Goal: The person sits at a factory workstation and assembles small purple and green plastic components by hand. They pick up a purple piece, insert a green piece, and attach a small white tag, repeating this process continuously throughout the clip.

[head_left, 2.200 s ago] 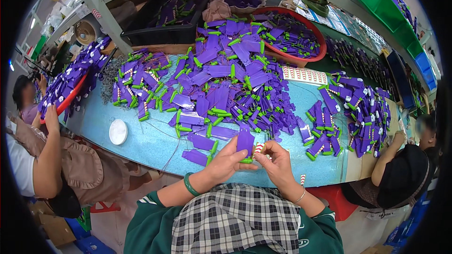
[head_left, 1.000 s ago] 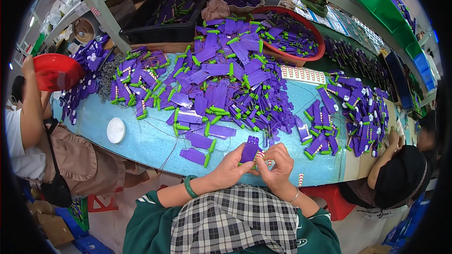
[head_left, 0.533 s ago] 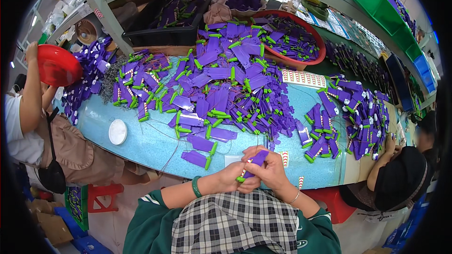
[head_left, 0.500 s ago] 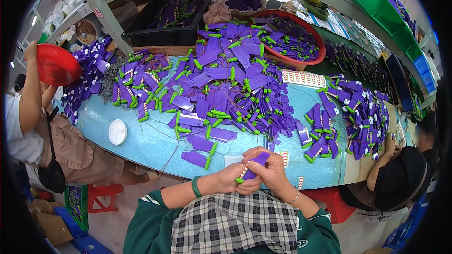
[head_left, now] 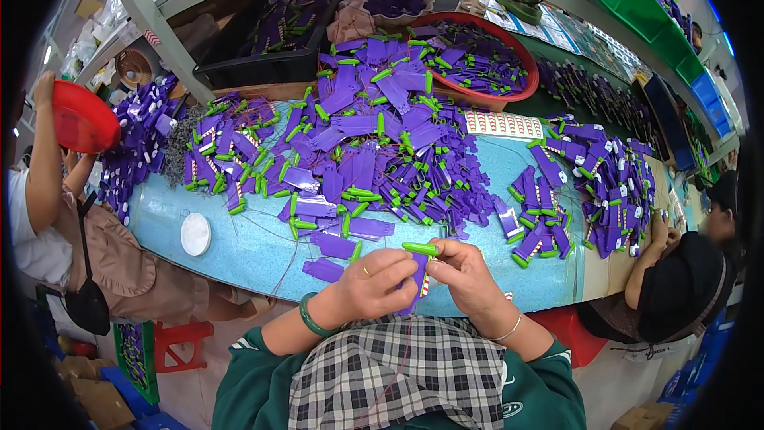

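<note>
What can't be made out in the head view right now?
From the head view:
Held purple piece: partly hidden behind the left hand.
Left hand's grip: hidden by the hand's own back.
Big purple pile: pieces overlap, so no sure count.
Green bin: cut off by the upper edge.

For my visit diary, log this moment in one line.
left hand: against purple piece; right hand: at its green end; grips: unclear; nearby: purple pile, white disc

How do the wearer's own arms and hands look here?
The left hand is ungloved, with a gold-coloured ring and a green bangle at the wrist. The right hand, also ungloved, has a thin silvery bracelet. The dark green sleeves have white stripes near their cuffs.
</note>
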Demonstrator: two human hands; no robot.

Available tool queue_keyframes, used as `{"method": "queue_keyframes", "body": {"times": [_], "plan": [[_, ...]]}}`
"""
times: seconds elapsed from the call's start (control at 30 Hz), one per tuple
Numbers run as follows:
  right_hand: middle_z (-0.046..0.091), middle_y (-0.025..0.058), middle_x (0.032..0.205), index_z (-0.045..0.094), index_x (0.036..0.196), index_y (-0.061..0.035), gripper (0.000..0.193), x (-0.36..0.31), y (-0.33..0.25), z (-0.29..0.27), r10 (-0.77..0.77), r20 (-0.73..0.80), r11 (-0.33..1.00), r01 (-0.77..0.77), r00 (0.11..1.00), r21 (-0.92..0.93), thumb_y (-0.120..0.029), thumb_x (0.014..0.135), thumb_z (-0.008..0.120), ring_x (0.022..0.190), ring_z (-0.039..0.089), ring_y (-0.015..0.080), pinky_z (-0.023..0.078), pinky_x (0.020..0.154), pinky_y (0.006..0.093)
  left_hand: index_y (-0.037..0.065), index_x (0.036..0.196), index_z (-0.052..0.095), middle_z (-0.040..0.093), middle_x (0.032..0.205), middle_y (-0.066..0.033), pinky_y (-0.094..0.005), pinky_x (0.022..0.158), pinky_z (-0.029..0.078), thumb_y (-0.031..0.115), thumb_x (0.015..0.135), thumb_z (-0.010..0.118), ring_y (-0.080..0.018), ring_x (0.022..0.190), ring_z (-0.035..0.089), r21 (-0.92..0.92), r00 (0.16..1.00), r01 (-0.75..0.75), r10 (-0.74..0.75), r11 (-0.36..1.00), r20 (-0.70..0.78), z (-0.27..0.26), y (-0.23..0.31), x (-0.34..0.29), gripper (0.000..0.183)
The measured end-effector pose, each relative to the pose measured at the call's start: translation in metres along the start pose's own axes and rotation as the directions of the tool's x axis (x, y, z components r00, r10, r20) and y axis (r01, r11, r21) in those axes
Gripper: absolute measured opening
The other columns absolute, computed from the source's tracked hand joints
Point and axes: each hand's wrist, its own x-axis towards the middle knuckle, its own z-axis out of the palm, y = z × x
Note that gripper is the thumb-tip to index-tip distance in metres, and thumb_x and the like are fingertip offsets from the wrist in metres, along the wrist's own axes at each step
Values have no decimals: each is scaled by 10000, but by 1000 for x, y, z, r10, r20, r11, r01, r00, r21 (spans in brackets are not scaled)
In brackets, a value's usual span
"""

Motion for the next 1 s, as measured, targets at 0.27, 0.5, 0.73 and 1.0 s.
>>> {"method": "queue_keyframes", "body": {"times": [0.27, 0.5, 0.73, 1.0], "plan": [[540, -54, 739, 618, 717, -65, 166, 4, 11, 0, 78, 22, 996, -78, 997, 35, -100, 878, 616, 695, 429, 24, 360, 640, 225, 27, 814, 597, 581, 943, -107, -286, 680, 567, -45, 683, 640, -251, 853, 627, -133, 991, -133, 130, 982, -27, 1, 6, -8, 155], [601, -39, 710, 636, 693, -33, 313, -12, 11, 4, 242, 59, 970, -240, 969, -38, -200, 945, 557, 658, 482, 24, 405, 624, 227, -41, 842, 627, 611, 901, -145, -333, 670, 584, -15, 689, 637, -289, 846, 643, -168, 992, -115, 121, 979, 29, -4, 10, -6, 156], [631, 73, 760, 618, 720, 17, 371, -39, 5, -29, 275, 338, 957, -224, 900, -184, -244, 960, 509, 738, 579, 155, 447, 705, 272, -26, 810, 615, 602, 869, -127, -332, 670, 566, 6, 677, 664, -272, 828, 642, -201, 994, 107, -101, 974, 41, 7, 11, -12, 145], [599, 90, 925, 568, 982, 5, 173, -28, 45, -39, -367, -154, 726, 179, 917, -664, 8, 823, 638, 965, 589, 166, 502, 760, 312, 0, 870, 613, 597, 789, -94, -303, 613, 495, 8, 756, 699, -235, 704, 612, -440, 715, 699, -567, 564, 409, 41, 3, 1, 143]]}}
